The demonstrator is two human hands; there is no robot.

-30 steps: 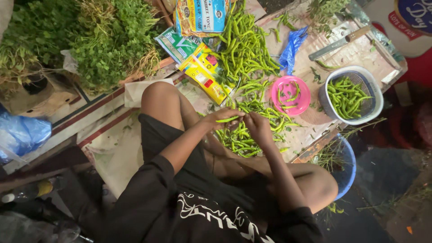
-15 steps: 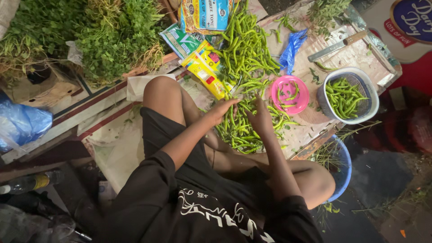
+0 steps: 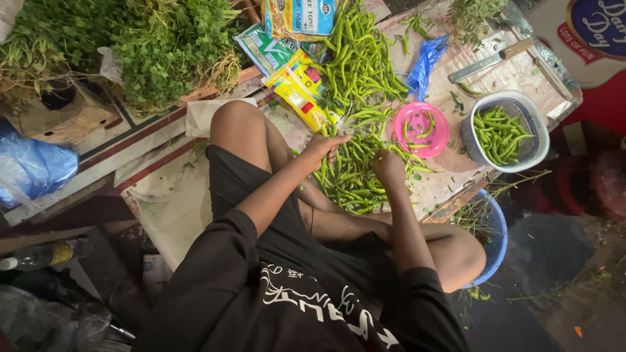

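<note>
A pile of green chillies (image 3: 355,186) lies on a sheet in front of my crossed legs. My left hand (image 3: 324,148) rests on the pile's upper left edge, fingers curled around a few chillies. My right hand (image 3: 389,166) sits about a hand's width to the right, knuckles up and fingers bent down into the pile, so what it holds is hidden. A pink bowl (image 3: 440,133) with a few chillies stands just beyond my right hand. Further right, a white basket (image 3: 531,114) holds sorted chillies.
More chillies (image 3: 358,58) spread toward the back. Yellow packets (image 3: 297,91), a blue plastic bag (image 3: 425,62) and a knife (image 3: 489,62) lie around them. Leafy herb bunches (image 3: 163,45) fill the back left. A blue tub (image 3: 499,228) sits by my right knee.
My hands, held together over the pile a second ago, have moved apart and dropped onto the chillies, the left one reaching farther forward.
</note>
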